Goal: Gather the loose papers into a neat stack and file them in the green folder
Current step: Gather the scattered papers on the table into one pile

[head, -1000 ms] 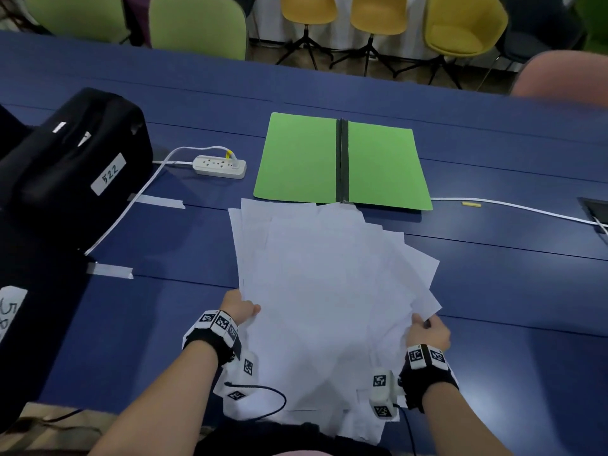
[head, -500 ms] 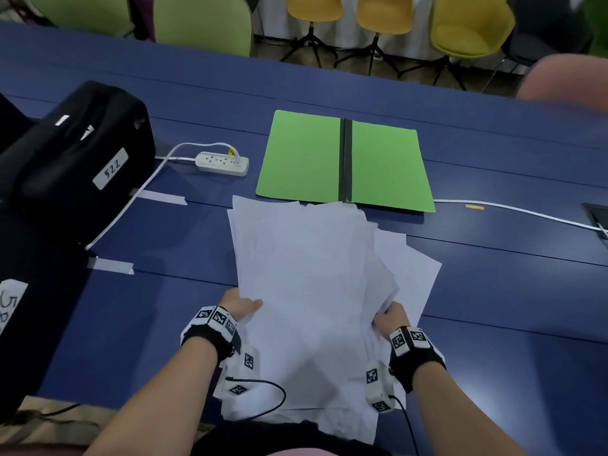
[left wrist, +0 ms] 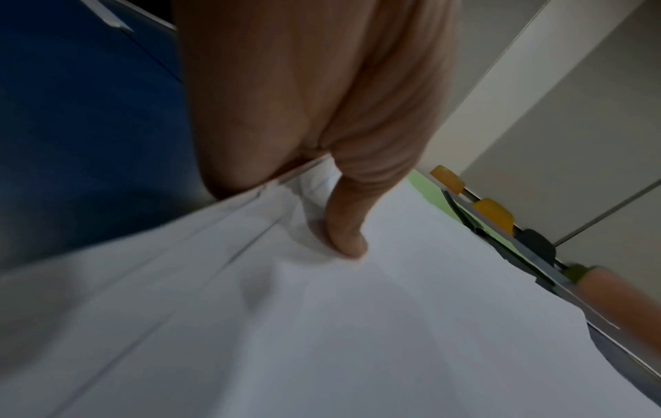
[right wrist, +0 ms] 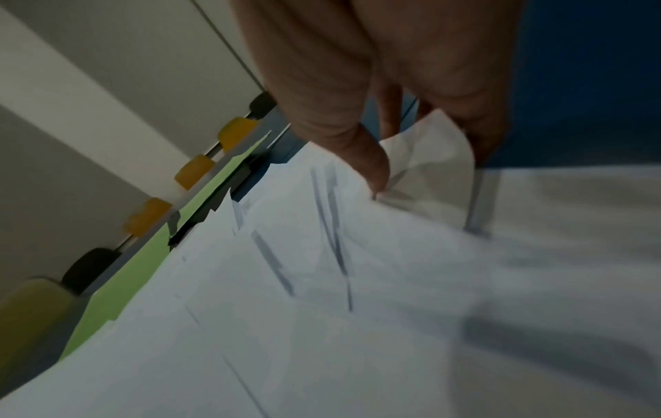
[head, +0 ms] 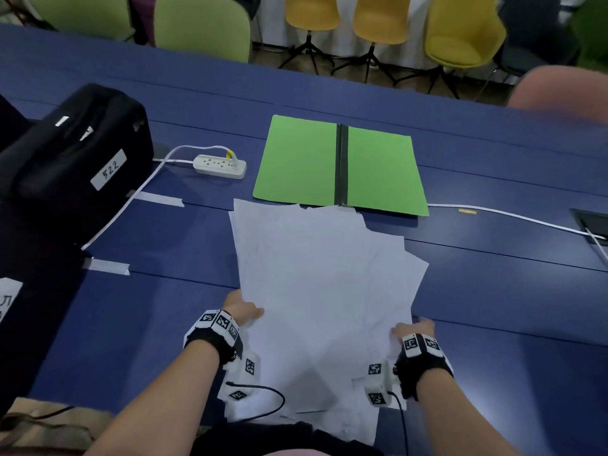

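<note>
Several white papers (head: 322, 291) lie fanned in a loose pile on the blue table (head: 148, 324), their far corners reaching the near edge of the open green folder (head: 342, 162). My left hand (head: 241, 309) grips the pile's left edge, thumb (left wrist: 345, 226) pressed on the top sheet (left wrist: 393, 325). My right hand (head: 411, 329) holds the right edge, thumb (right wrist: 368, 161) on top and fingers under a curled sheet corner (right wrist: 432, 158). The near ends of the papers hang over the table's front edge.
A black bag (head: 72, 153) labelled 522 sits at the left. A white power strip (head: 220, 166) and its cable lie left of the folder. Another white cable (head: 513, 218) runs to a table socket at the right. Chairs (head: 460, 31) stand beyond the far edge.
My right hand pushed the right side of the pile inward, then slid back out to its right edge. The fan is narrower. My left hand kept its hold.
</note>
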### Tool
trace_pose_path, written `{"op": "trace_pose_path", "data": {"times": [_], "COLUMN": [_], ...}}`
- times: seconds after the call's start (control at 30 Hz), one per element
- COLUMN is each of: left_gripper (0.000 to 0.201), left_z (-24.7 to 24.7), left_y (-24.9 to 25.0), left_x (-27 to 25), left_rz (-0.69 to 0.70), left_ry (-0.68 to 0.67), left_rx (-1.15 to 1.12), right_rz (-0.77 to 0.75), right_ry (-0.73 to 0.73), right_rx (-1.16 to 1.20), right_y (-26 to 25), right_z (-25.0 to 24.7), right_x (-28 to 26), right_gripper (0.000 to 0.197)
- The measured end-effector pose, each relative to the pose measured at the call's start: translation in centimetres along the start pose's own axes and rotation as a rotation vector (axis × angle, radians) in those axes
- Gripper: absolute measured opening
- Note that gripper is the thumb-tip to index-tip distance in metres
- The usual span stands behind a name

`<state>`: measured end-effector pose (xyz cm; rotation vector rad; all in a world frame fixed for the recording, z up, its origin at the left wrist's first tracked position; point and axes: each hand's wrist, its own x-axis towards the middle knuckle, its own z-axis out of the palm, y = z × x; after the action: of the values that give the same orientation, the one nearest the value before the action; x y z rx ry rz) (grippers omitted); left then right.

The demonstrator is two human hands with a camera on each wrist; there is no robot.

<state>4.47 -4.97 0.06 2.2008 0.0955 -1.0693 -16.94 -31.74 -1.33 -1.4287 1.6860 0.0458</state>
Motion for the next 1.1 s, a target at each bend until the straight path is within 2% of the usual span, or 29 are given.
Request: {"op": "trace_pose_path", "data": {"times": [0.07, 0.17, 0.3, 0.4, 0.5, 0.53, 0.57, 0.6, 0.63, 0.67, 0.73, 0.8, 0.83, 0.9, 0.97, 1.03, 1.1], "left_gripper": [0.039, 0.037, 0.034, 0.040, 0.058, 0.061, 0.061, 0.058, 0.055, 0.051, 0.050, 0.055, 0.056, 0.055, 0.058, 0.059, 0.047], "left_z": [0.2, 0.1, -1.2, -1.8, -1.4, -1.2, -1.0, -0.9, -0.8, -0.8, -0.7, -1.0, -1.2, -1.8, -2.4, -2.5, -2.2], "left_y": [-0.2, -0.4, -0.1, 0.4, 1.3, 1.6, 1.7, 1.6, 1.3, 0.9, 0.2, -0.4, -0.7, -1.0, -1.4, -1.4, -1.3], "left_x": [-0.2, -0.3, -0.8, -0.9, -0.9, -1.2, -1.4, -1.1, -0.6, -0.2, 0.3, 0.3, 0.4, 0.3, 0.5, 0.5, 0.3], "left_rz": [0.029, 0.046, 0.013, -0.011, -0.008, -0.006, -0.020, -0.017, -0.024, -0.017, -0.028, -0.050, -0.057, -0.058, -0.037, -0.039, -0.049], "left_ry": [0.044, 0.086, 0.026, -0.057, -0.107, -0.101, -0.087, -0.056, -0.025, 0.001, 0.052, 0.051, 0.041, -0.007, -0.050, -0.082, -0.048], "left_rx": [0.019, -0.010, 0.014, 0.104, 0.018, -0.029, -0.082, -0.102, -0.098, -0.095, -0.125, -0.155, -0.160, -0.177, -0.163, -0.148, -0.100], "right_rz": [0.006, -0.076, -0.149, -0.205, -0.181, -0.166, -0.251, -0.244, -0.192, -0.204, -0.208, -0.056, -0.062, -0.195, -0.335, -0.366, -0.317], "right_ry": [0.040, -0.051, -0.156, -0.202, -0.276, -0.317, -0.344, -0.350, -0.360, -0.362, -0.306, -0.292, -0.255, -0.125, 0.026, 0.061, 0.046], "right_rx": [0.025, -0.099, -0.149, -0.182, -0.116, -0.197, -0.356, -0.354, -0.259, -0.164, -0.006, 0.404, 0.495, 0.347, 0.151, 0.048, -0.130], "right_y": [-0.1, -1.1, -0.6, 0.0, -0.3, -0.7, -1.0, -1.5, -2.3, -2.6, -3.5, -3.7, -3.7, -3.5, -3.3, -3.3, -3.3], "right_z": [0.6, 0.5, 0.1, 1.2, 3.2, 3.9, 4.4, 4.5, 4.4, 4.2, 3.3, 2.4, 2.1, 1.3, 0.7, 0.6, 1.1], "right_x": [-0.7, -1.7, -1.6, -2.2, -2.4, -2.7, -3.2, -3.9, -4.5, -4.7, -4.9, -4.7, -4.2, -3.5, -3.1, -3.3, -3.8], "right_gripper": [0.051, 0.043, 0.035, 0.037, 0.034, 0.035, 0.036, 0.035, 0.033, 0.030, 0.038, 0.046, 0.042, 0.025, 0.026, 0.024, 0.023]}}
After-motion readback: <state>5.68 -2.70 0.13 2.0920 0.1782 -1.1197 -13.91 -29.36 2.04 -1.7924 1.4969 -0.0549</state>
